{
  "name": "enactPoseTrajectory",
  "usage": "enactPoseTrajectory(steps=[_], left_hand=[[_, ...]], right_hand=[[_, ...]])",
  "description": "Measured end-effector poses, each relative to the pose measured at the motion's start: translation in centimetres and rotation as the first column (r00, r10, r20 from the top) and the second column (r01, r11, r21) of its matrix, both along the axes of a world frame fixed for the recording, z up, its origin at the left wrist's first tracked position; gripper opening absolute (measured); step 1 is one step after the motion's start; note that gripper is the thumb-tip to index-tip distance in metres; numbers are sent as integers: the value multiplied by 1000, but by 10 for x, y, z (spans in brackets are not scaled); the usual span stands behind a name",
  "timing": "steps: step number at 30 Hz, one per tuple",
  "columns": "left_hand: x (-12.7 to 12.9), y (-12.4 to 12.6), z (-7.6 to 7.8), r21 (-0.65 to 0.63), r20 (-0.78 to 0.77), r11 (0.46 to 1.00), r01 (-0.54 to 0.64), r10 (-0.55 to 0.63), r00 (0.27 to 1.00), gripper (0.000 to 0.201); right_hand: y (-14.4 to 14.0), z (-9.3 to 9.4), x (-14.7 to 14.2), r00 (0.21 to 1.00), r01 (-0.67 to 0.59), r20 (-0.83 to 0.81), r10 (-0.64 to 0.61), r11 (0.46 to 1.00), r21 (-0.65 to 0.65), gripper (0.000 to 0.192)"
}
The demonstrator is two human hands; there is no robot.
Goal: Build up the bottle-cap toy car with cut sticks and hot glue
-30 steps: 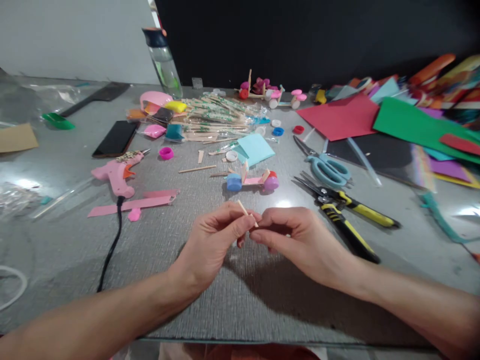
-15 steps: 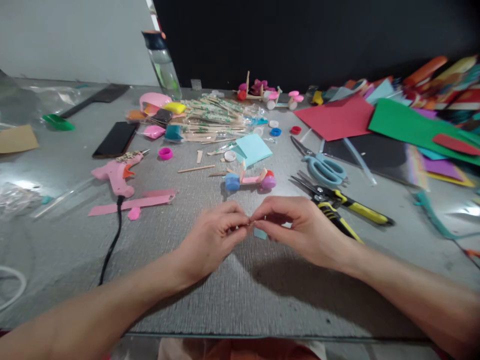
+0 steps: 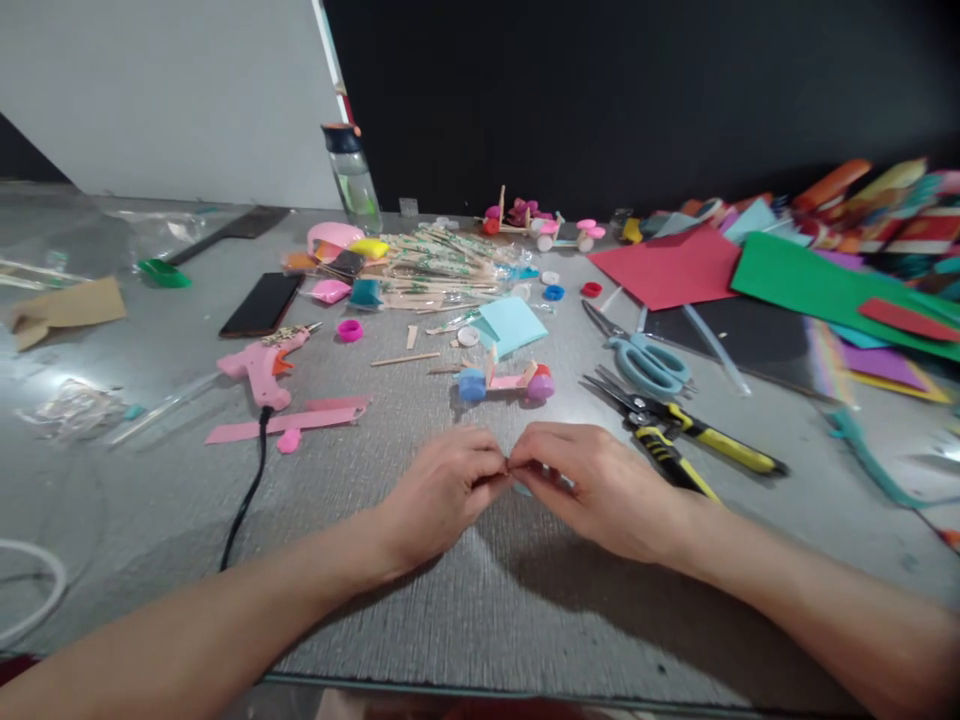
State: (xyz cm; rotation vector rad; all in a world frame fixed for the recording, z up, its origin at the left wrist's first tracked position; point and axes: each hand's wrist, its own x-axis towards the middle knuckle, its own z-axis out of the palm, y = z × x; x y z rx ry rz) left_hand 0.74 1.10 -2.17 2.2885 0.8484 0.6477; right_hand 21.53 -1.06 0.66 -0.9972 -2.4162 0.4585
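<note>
My left hand [image 3: 442,490] and my right hand [image 3: 592,485] meet fingertip to fingertip low over the grey table [image 3: 480,620]. Both pinch a small wooden stick piece that the fingers almost hide. A small light-blue scrap [image 3: 522,490] shows just under the right fingertips. Just beyond the hands stands a small craft car [image 3: 506,382] with bottle-cap wheels and a pink body.
Yellow-and-black snips [image 3: 675,445] and teal scissors [image 3: 649,360] lie to the right. A pink glue gun [image 3: 262,357] with a black cord, a pink strip and a phone [image 3: 262,304] lie on the left. Wooden sticks [image 3: 435,262], a bottle [image 3: 352,180] and coloured paper sheets [image 3: 675,265] lie at the back.
The stick stood up between my fingers a second ago; now both hands have lowered toward the table and closed over it. The view has tilted upward a little.
</note>
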Motion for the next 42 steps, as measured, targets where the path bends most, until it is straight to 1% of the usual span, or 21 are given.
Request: enactPoseTrajectory(steps=[2, 4, 5, 8, 10, 12, 14, 17, 19, 21, 23, 26, 31, 33, 35, 37, 40, 42], left_hand=[[0, -1, 4, -66, 59, 997, -31, 34, 998, 20], [0, -1, 9, -184, 146, 981, -60, 87, 985, 21], [0, -1, 11, -257, 189, 964, -66, 117, 975, 21], [-1, 2, 14, -458, 270, 888, -46, 188, 944, 21], [-1, 4, 15, -541, 295, 841, -17, 209, 932, 21], [-2, 6, 15, -602, 305, 798, 6, 223, 926, 21], [-2, 7, 16, -664, 295, 747, 13, 246, 923, 22], [-1, 7, 18, -762, 293, 647, 25, 311, 904, 22], [0, 5, 20, -816, 312, 575, 65, 343, 886, 23], [2, 3, 22, -852, 323, 513, 104, 359, 876, 26], [3, 1, 23, -872, 325, 473, 125, 370, 870, 30], [3, -1, 22, -882, 333, 450, 139, 386, 861, 32], [4, -5, 20, -870, 341, 478, 123, 401, 850, 28], [5, -5, 20, -869, 338, 483, 110, 417, 843, 26], [6, -6, 20, -874, 332, 476, 99, 435, 837, 26], [6, -6, 20, -882, 321, 461, 94, 443, 837, 26], [7, -7, 21, -893, 315, 438, 105, 440, 841, 28], [7, -8, 21, -895, 315, 432, 107, 444, 839, 29]], right_hand=[[0, 0, 0, 999, 26, -20, -27, 999, -37, 5], [0, 0, 2, 998, 61, -19, -63, 996, -62, 4], [1, -1, 2, 997, 78, -13, -79, 995, -69, 5], [3, -2, 3, 994, 104, -28, -107, 990, -94, 9], [3, -3, 3, 991, 108, -63, -116, 988, -107, 9], [3, -4, 2, 988, 106, -100, -115, 990, -93, 7], [3, -4, 2, 988, 83, -129, -89, 995, -50, 10], [3, -4, 2, 989, 10, -144, -8, 1000, 10, 17], [3, -3, 2, 987, -23, -156, 26, 999, 27, 19], [3, -3, 2, 984, -30, -176, 38, 999, 45, 16], [2, -3, 1, 981, -27, -188, 38, 998, 62, 11], [0, -2, 0, 982, -5, -186, 18, 997, 71, 7], [0, -3, -1, 986, 14, -165, -1, 997, 80, 6], [0, -4, -1, 988, 17, -154, -5, 997, 78, 10], [1, -5, 0, 989, 14, -146, -4, 998, 69, 17], [1, -5, -1, 989, 13, -146, -3, 998, 67, 19], [0, -5, -2, 987, 33, -160, -19, 996, 81, 13], [-1, -5, -3, 984, 56, -171, -42, 995, 80, 9]])
